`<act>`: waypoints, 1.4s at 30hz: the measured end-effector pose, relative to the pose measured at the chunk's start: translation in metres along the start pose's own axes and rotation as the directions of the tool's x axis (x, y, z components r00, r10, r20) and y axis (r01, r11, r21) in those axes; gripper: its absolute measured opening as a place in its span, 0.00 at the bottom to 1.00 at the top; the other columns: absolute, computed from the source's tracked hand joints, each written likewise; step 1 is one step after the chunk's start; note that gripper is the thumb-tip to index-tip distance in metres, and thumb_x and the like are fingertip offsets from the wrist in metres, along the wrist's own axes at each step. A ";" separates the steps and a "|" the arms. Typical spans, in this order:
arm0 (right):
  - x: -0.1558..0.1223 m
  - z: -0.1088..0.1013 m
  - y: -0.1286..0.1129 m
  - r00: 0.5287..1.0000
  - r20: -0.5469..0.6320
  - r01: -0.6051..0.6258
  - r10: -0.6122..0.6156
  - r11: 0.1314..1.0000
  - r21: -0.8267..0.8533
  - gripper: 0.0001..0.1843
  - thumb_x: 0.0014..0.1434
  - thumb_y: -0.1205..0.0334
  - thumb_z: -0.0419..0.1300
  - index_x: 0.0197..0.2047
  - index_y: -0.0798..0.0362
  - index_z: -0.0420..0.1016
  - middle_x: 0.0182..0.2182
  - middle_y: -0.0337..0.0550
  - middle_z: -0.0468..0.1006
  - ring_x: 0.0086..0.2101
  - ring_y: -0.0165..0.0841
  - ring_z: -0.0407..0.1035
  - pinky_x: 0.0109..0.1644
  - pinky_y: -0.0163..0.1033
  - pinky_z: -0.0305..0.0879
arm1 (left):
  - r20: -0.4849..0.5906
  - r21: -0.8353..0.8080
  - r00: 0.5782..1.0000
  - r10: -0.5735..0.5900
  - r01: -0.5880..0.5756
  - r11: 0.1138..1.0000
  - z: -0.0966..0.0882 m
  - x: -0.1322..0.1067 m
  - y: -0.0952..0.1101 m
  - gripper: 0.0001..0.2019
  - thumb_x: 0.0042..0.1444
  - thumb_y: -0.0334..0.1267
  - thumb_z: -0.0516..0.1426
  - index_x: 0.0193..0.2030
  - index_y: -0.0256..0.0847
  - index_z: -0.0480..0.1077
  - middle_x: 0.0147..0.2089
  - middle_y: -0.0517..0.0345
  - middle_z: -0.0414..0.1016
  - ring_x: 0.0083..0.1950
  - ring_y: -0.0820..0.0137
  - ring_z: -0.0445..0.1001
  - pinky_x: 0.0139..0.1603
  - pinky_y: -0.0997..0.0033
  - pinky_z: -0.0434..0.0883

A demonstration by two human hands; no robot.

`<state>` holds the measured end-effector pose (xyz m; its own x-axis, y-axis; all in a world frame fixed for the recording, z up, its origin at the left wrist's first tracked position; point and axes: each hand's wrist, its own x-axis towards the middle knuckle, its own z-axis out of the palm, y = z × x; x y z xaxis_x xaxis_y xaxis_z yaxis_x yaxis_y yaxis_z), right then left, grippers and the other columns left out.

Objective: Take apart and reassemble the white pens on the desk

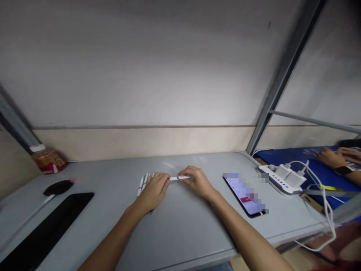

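A slim white pen with dark bands is held level just above the grey table. The fingertips of my left hand pinch its left end. My right hand grips the other end between thumb and fingers, and part of the pen is hidden there. Several similar white pens lie side by side on the table beneath and left of my left hand, which covers most of them.
At the left are a bottle, a black round device with a white cable, and a long black slab. A lit phone and a power strip with chargers stand right. Another person's hands rest beyond the metal post.
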<state>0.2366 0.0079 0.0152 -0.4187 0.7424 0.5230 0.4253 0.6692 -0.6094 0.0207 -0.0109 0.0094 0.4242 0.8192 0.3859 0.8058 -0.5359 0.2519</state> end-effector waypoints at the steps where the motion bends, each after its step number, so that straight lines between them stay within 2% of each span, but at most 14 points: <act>1: 0.001 0.000 0.000 0.999 0.003 -0.039 0.039 0.998 0.052 0.07 0.58 0.62 0.61 0.40 0.52 0.78 0.35 0.42 0.77 0.36 0.32 0.69 0.42 0.35 0.61 | 0.002 0.004 1.000 0.004 -0.005 1.000 -0.002 0.000 0.001 0.16 0.67 0.43 0.41 0.40 0.43 0.68 0.37 0.56 0.72 0.42 0.64 0.66 0.46 0.62 0.59; 2: 0.001 -0.001 0.000 0.996 0.017 -0.084 0.083 0.992 0.091 0.08 0.59 0.59 0.60 0.38 0.53 0.78 0.32 0.41 0.76 0.33 0.31 0.68 0.39 0.34 0.60 | 0.004 0.006 1.000 0.009 -0.009 1.000 -0.004 0.001 0.002 0.16 0.67 0.43 0.41 0.40 0.43 0.67 0.37 0.56 0.72 0.42 0.64 0.66 0.45 0.62 0.59; 6: 0.002 -0.005 0.001 0.972 0.094 -0.226 0.215 0.966 0.124 0.22 0.64 0.51 0.51 0.26 0.56 0.74 0.20 0.36 0.65 0.25 0.27 0.58 0.29 0.32 0.52 | 0.018 -0.002 1.000 0.024 -0.024 1.000 -0.008 0.002 0.007 0.15 0.68 0.42 0.40 0.42 0.43 0.67 0.40 0.57 0.72 0.44 0.64 0.65 0.45 0.63 0.58; 9: 0.001 -0.008 0.004 0.969 0.136 -0.233 0.209 0.952 0.197 0.15 0.61 0.51 0.55 0.38 0.54 0.74 0.24 0.34 0.64 0.26 0.27 0.58 0.30 0.31 0.52 | 0.011 -0.004 1.000 0.007 -0.007 1.000 -0.008 0.002 0.006 0.15 0.68 0.42 0.40 0.42 0.44 0.66 0.40 0.58 0.72 0.45 0.64 0.65 0.45 0.63 0.57; 12: 0.000 -0.011 0.006 0.969 0.157 -0.226 0.191 0.942 0.249 0.18 0.55 0.54 0.62 0.47 0.52 0.70 0.25 0.32 0.64 0.26 0.26 0.58 0.29 0.31 0.53 | -0.003 -0.007 1.000 -0.016 0.015 1.000 -0.006 0.001 0.003 0.15 0.68 0.42 0.40 0.41 0.44 0.66 0.39 0.58 0.71 0.44 0.65 0.65 0.46 0.62 0.57; 14: 0.000 -0.011 0.007 0.962 0.168 -0.248 0.213 0.942 0.225 0.14 0.57 0.53 0.59 0.41 0.54 0.71 0.23 0.33 0.63 0.24 0.26 0.56 0.28 0.31 0.52 | -0.005 -0.008 1.000 -0.020 0.020 1.000 -0.006 0.001 0.001 0.15 0.68 0.42 0.40 0.40 0.44 0.66 0.39 0.58 0.71 0.44 0.65 0.65 0.45 0.63 0.57; 17: 0.001 -0.012 0.007 0.947 0.183 -0.296 0.263 0.936 0.190 0.20 0.62 0.48 0.51 0.32 0.56 0.72 0.20 0.34 0.61 0.23 0.26 0.54 0.27 0.32 0.50 | -0.003 -0.006 1.000 -0.010 0.010 1.000 -0.007 0.001 0.002 0.15 0.68 0.42 0.40 0.40 0.44 0.66 0.40 0.58 0.72 0.45 0.65 0.64 0.45 0.63 0.57; 21: 0.002 -0.014 0.005 0.968 0.131 -0.241 0.213 0.935 0.260 0.18 0.56 0.50 0.61 0.44 0.54 0.71 0.24 0.32 0.63 0.25 0.26 0.57 0.28 0.31 0.53 | 0.002 -0.010 1.000 -0.022 0.022 1.000 -0.008 0.001 0.003 0.16 0.68 0.42 0.39 0.41 0.44 0.65 0.39 0.58 0.71 0.44 0.65 0.65 0.45 0.63 0.57; 23: 0.001 -0.014 0.005 0.963 0.152 -0.254 0.222 0.934 0.249 0.16 0.57 0.50 0.59 0.41 0.54 0.72 0.23 0.33 0.64 0.24 0.26 0.57 0.28 0.31 0.53 | 0.005 -0.020 0.999 -0.032 0.032 0.999 -0.008 0.001 0.003 0.16 0.68 0.42 0.39 0.40 0.44 0.65 0.39 0.59 0.71 0.44 0.66 0.65 0.45 0.63 0.58; 25: 0.001 -0.013 0.006 0.945 0.190 -0.303 0.264 0.928 0.218 0.20 0.62 0.47 0.51 0.33 0.56 0.72 0.19 0.34 0.63 0.22 0.26 0.56 0.26 0.32 0.52 | 0.005 -0.025 1.000 -0.031 0.031 0.999 -0.008 0.001 0.003 0.16 0.68 0.42 0.40 0.41 0.44 0.66 0.40 0.59 0.71 0.45 0.66 0.65 0.46 0.63 0.58; 30: 0.000 -0.011 0.006 0.965 0.138 -0.253 0.223 0.930 0.268 0.19 0.58 0.47 0.58 0.42 0.54 0.72 0.22 0.34 0.67 0.23 0.26 0.60 0.28 0.32 0.55 | 0.014 -0.020 0.999 -0.030 0.030 0.999 -0.009 0.001 0.004 0.16 0.68 0.42 0.39 0.42 0.44 0.65 0.41 0.59 0.71 0.45 0.65 0.65 0.46 0.63 0.57; 34: 0.001 -0.012 0.005 0.952 0.149 -0.296 0.267 0.925 0.238 0.27 0.66 0.45 0.43 0.29 0.56 0.71 0.16 0.35 0.64 0.20 0.27 0.60 0.29 0.33 0.57 | 0.020 -0.034 0.999 -0.028 0.029 0.999 -0.011 0.001 0.006 0.16 0.68 0.42 0.39 0.42 0.44 0.65 0.41 0.59 0.70 0.45 0.66 0.65 0.48 0.62 0.57; 38: 0.001 -0.014 0.003 0.967 0.134 -0.247 0.218 0.929 0.274 0.19 0.58 0.46 0.58 0.43 0.54 0.71 0.22 0.34 0.69 0.22 0.27 0.63 0.28 0.32 0.57 | 0.011 -0.035 0.999 -0.034 0.035 0.999 -0.010 0.000 0.005 0.15 0.68 0.42 0.39 0.42 0.44 0.65 0.40 0.59 0.70 0.45 0.65 0.65 0.46 0.63 0.58; 42: 0.001 -0.015 0.001 0.948 0.173 -0.299 0.267 0.933 0.202 0.26 0.65 0.45 0.45 0.29 0.56 0.70 0.16 0.34 0.65 0.20 0.26 0.60 0.28 0.33 0.56 | -0.003 -0.038 1.000 -0.014 0.014 0.999 -0.009 0.000 0.003 0.16 0.68 0.42 0.39 0.41 0.44 0.66 0.40 0.58 0.70 0.44 0.65 0.64 0.46 0.63 0.58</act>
<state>0.2487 0.0101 0.0236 -0.4221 0.8767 0.2306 0.3599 0.3955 -0.8450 0.0199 -0.0144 0.0184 0.4117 0.8258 0.3854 0.7954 -0.5320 0.2904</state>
